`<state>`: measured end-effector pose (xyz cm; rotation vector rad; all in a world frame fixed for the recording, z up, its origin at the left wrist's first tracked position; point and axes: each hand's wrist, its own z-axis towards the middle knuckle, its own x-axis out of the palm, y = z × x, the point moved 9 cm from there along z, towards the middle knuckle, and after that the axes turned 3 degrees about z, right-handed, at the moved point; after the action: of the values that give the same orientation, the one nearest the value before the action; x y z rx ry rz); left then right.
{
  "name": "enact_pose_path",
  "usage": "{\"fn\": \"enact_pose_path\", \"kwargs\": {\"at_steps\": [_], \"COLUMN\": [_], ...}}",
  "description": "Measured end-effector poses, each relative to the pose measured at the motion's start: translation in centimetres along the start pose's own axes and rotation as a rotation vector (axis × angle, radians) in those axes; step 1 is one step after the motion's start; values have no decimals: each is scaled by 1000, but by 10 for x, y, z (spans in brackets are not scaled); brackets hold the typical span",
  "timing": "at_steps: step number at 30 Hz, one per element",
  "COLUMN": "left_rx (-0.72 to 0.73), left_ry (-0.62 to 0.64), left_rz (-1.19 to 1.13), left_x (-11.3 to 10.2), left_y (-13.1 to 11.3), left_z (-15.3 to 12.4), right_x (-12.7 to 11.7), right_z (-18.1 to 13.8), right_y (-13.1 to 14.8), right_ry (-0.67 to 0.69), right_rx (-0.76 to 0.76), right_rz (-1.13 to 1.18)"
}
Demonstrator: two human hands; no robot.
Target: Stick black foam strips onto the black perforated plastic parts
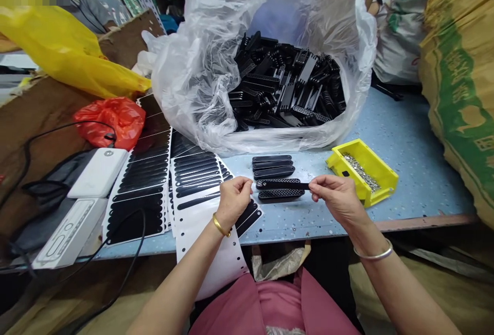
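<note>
Spanning the gap between the two hands, a black perforated strip (283,184) is held level just above the blue table (405,144), near its front edge. The strip's right end is pinched between thumb and forefinger of the right hand (336,198). The fingertips of the left hand (233,198) are pressed together right at the strip's left end; whether they actually grip it cannot be told.

A second mesh piece (281,194) is seen lying on the table directly under the held one. Three plain black pieces (272,166) are stacked in a row just behind it. A yellow bin (386,173), filled with small metal parts, is set at an angle just beside the right hand, its near corner close to the knuckles. Sticker sheets (196,175) with black oval labels are spread to the left, and one sheet is draped over the table's front edge beneath the left wrist.

Behind the work spot, a clear plastic bag (200,77) of black parts is slumped open, its lower fold resting near the stacked pieces. Bare table is left only in a narrow band between the bag and the front edge, and in a wider patch beyond the bin toward a large sack (459,93) at the right.
</note>
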<state>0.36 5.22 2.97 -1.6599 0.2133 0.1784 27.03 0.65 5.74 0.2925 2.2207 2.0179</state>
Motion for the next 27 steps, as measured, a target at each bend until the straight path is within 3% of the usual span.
{"fn": "enact_pose_path", "kwargs": {"at_steps": [2,7,14,27], "left_rx": [6,-4,26,74], "left_ry": [-38,3,24,71], "left_rz": [48,37,95,112], "left_x": [-3,7,14,22], "left_y": [10,26,26,32], "left_z": [5,9,11,11], "right_x": [2,10,18,16], "right_z": [5,13,16,20], "right_y": [0,-12,-27,-29], "right_ry": [18,45,36,14], "right_rx": [16,106,189,237], "right_rz": [10,48,83,39]}}
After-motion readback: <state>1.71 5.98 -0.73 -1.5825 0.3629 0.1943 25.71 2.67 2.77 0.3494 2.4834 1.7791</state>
